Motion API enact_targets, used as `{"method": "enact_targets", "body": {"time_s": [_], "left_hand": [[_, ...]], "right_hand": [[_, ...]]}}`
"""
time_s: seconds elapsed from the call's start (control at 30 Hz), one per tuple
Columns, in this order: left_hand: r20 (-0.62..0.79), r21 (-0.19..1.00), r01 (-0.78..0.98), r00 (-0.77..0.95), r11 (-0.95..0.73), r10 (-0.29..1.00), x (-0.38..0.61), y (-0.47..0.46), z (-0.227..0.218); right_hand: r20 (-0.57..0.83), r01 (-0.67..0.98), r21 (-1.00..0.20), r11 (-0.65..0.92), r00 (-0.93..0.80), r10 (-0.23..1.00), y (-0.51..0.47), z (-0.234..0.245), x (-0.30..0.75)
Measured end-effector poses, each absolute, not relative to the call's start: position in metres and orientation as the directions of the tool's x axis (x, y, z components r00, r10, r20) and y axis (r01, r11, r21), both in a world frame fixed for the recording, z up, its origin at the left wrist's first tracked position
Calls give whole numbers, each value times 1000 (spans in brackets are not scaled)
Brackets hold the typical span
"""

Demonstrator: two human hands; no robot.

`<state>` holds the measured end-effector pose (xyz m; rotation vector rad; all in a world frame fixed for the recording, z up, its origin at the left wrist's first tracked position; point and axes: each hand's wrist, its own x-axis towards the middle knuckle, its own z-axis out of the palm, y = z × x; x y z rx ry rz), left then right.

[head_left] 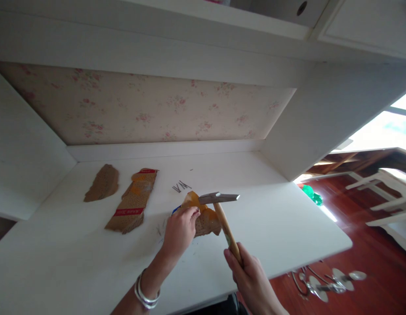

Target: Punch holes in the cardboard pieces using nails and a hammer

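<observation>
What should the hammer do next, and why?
Probably a short, gentle tap straight down. The right hand holds the hammer by its wooden handle, its metal head raised just above the cardboard piece that the left hand pins to the white table. Those fingers sit very close under the head, so a small stroke looks safest.

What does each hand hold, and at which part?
Right hand: wooden-handled steel hammer, handle end. Left hand: torn brown cardboard piece, near edge.

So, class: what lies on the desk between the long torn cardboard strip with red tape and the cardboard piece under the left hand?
In the head view, small dark nails on bare white desk.
</observation>
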<state>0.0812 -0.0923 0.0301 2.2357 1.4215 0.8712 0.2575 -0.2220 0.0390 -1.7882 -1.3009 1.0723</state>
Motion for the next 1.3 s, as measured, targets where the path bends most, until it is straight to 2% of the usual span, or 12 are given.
{"method": "enact_targets", "body": {"time_s": [0.13, 0.3, 0.7, 0.8, 0.93, 1.03, 1.1, 1.3], "left_hand": [[273, 574, 706, 313, -415, 910, 81, -92, 30], [308, 576, 695, 304, -431, 901, 81, -93, 31], [263, 570, 707, 326, -419, 908, 82, -92, 33], [289, 560, 703, 331, -439, 898, 82, -93, 30], [330, 557, 697, 312, -451, 891, 81, -93, 25], [355, 567, 677, 313, -469, 881, 81, -93, 24], [366, 574, 659, 325, -486, 872, 80, -93, 25], [354, 614, 630, 318, -475, 879, 76, -93, 36]], "right_hand": [[-226, 450, -857, -252, 112, 968, -222, 38, 259], [-222, 423, -870, -255, 128, 967, -221, 42, 259], [-204, 493, -838, -234, 116, 972, -222, 40, 261], [-189, 471, -843, -259, 193, 963, -219, 45, 258], [-98, 473, -840, -265, 348, 932, -203, 49, 253], [-202, 243, -918, -314, 394, 897, -184, 44, 249], [-234, 155, -938, -310, 374, 897, -172, 38, 245], [-212, -84, -977, -194, 355, 911, -158, 39, 233]]}}
